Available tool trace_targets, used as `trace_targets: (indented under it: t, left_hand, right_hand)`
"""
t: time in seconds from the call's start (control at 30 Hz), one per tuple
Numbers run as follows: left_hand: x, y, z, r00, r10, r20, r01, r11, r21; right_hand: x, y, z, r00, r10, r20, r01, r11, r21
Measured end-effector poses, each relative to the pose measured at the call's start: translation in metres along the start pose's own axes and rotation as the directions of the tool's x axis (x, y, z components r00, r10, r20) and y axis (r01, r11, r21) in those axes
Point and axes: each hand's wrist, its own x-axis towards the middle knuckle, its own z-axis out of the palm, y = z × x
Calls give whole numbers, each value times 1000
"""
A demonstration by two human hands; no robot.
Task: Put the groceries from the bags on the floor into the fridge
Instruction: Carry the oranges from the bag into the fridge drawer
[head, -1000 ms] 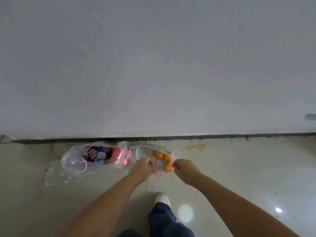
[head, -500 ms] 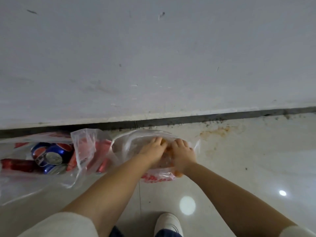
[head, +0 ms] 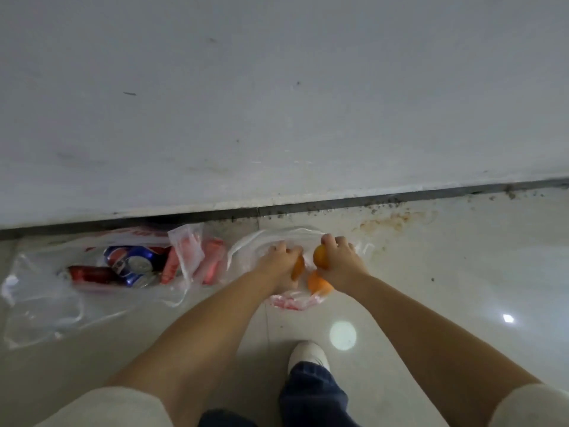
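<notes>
Item one, far left: a clear plastic bag (head: 46, 306) lay slumped on the pale tiled floor (head: 462, 288) against the foot of a white wall (head: 277, 103). Through its film showed a red can (head: 92, 274) on its side, a blue can (head: 135, 263) just beside it with the silver top turned outward, and two or three pinkish-red packets (head: 212, 263) near the bag's right edge; what the packets were could not be told.

Item two, centre: a second clear bag (head: 289, 302), with red print on its near edge, lay just right of the first, its mouth open.

Item three: the person's left hand (head: 278, 263) was down in that bag, fingers curled over an orange fruit (head: 298, 268), only a sliver of which showed at the thumb side.

Item four: the right hand (head: 338, 260), beside the left and nearly touching it, had its fingers closed over the top of a second orange fruit (head: 320, 256).

Item five: a third orange fruit (head: 318, 285) sat in the bag under the right wrist, held by neither hand.

Item six, foreground: a white shoe (head: 308, 354) and a dark blue trouser leg (head: 311, 392) stood on the tiles between the two bare forearms.

Item seven, right: a rust-coloured stain (head: 391, 221) marked the floor near the dark strip at the wall's foot.
</notes>
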Motion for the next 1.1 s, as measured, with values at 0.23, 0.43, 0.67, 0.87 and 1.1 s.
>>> trace_targets:
  t: [0.23,0.43,0.67,0.87,1.1]
  left_hand:
    - [-140,77,-99,1000,2,-27,-2,1000,-1]
    - [-268,162,-213,988,147,-40,-143,986,85]
    - [-406,278,-286,938,341,-57,-314,910,269]
    - [-484,420,-253,819,566,92,-551,732,401]
    - [-566,614,-142,596,764,248,-768,454,451]
  right_hand:
    - [-163,-49,-117,1000,2,-12,0,996,91]
    - [-317,-61,-219,988,101,-120,-83,985,150]
    - [-505,-45,-290,904,255,-344,-149,940,306]
    - [-661,18,-295,755,516,-405,-249,796,552]
    - [-858,132,-235,512,772,-377,-345,587,732]
